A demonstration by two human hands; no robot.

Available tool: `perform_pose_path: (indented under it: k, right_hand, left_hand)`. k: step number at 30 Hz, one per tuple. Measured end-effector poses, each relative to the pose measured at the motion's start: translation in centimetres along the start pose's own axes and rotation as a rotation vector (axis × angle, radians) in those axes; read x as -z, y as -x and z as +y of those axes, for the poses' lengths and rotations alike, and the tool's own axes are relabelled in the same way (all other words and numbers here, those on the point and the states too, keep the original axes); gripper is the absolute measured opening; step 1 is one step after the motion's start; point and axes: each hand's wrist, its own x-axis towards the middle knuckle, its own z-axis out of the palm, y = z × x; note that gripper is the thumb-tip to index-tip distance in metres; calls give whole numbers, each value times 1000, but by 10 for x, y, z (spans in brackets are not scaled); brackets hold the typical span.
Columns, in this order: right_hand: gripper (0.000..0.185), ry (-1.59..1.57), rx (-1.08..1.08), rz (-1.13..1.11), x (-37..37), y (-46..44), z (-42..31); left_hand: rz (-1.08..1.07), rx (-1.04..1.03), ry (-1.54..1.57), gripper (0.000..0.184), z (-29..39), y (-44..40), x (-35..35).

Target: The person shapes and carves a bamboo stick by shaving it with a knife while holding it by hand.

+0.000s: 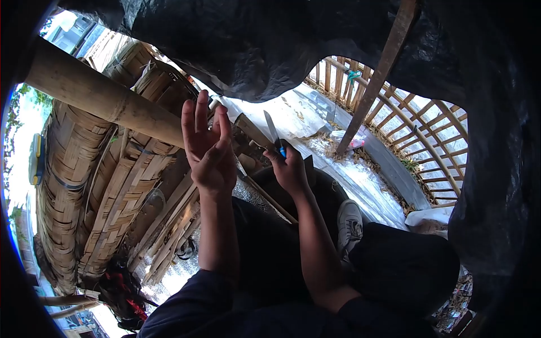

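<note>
Beyond the grip of our right hand [289, 170], a black sheet [236, 45] sags across the top of our view. To the left of the grip, past our other arm, stand large woven bamboo rolls [73, 180]. To its upper right curves a bamboo lattice [420, 129]. A thick bamboo pole [107, 104] slants in from the upper left, ending from sight behind our left hand [212, 155]. That hand is raised just left of the grip, fingers parted and upright, clasping nothing that we can see. Below and right of the grip is our pale shoe [350, 221]. Smallest is the knife [270, 125]: our right fingers close round its blue handle, the blade jutting up from the grip, apart from our left hand.
</note>
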Motion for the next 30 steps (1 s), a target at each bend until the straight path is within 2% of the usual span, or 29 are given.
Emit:
perform_pose_path:
  k: [3,8,14,17,22,24,30]
  right_hand:
    - [30,-16,16,34,-1,-1,2]
    - [28,-19,74,22,2,0,-3]
    - [28,-16,38,-30,3,5,-9]
    - [29,-1,23,-6,4,5,-8]
    - [31,21,75,31,8,1,-6]
    - [31,-6,-21,-59,9,3,-6]
    - [30,0,3,-50,8,5,-7]
  left_hand:
    - [-14,24,7,76,-1,4,3]
    - [-77,-89,-279,69,-4,6,-3]
    - [-90,-128,-418,69,-3,8,-2]
    - [-63,-109,-302,68,1,7,-8]
    - [-78,-154,-333,63,3,8,-13]
    - [-80,-155,-319,63,4,8,-14]
    - [-124,-147,-296,63,4,7,-10]
